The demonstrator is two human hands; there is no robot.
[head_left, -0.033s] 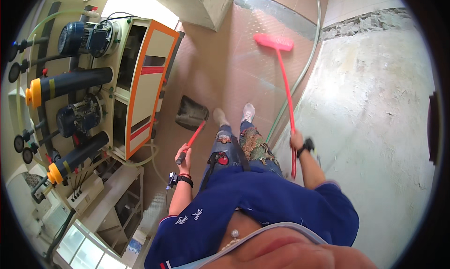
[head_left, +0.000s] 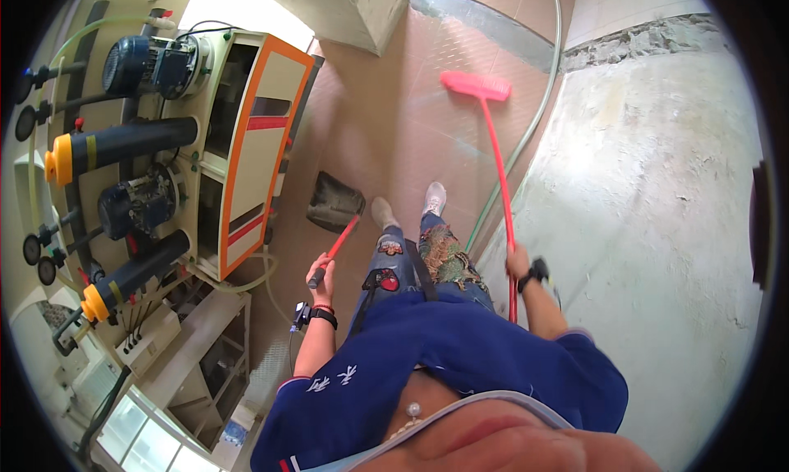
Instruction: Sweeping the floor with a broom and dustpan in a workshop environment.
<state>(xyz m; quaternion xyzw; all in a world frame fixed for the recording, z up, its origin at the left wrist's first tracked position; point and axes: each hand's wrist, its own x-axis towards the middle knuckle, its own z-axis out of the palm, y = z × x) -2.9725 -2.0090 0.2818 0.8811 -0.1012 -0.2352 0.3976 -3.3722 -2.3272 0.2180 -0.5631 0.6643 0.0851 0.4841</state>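
Observation:
My right hand [head_left: 518,262] is wrapped round the red pole of a broom [head_left: 498,159]. The broom's pink head [head_left: 475,85] is on the tiled floor ahead of me, to the right of a pillar. At my left side, my left hand [head_left: 321,278] grips the dark end of a red handle. That handle runs to a black dustpan [head_left: 335,202], which is at floor level just left of my feet. Inside the pan is a greyish smear, too unclear to name. A dark band sits on each wrist.
A cabinet with an orange frame [head_left: 238,164] stands on the left, with motors [head_left: 131,65] and dark pipes beside it. A hose [head_left: 538,114] runs along the foot of the worn right wall [head_left: 649,159]. The pillar [head_left: 353,11] juts in at the far side.
The broom head has shifted slightly nearer to me and a little left. My right hand has come back a bit with the pole. The dustpan and left hand stay almost the same.

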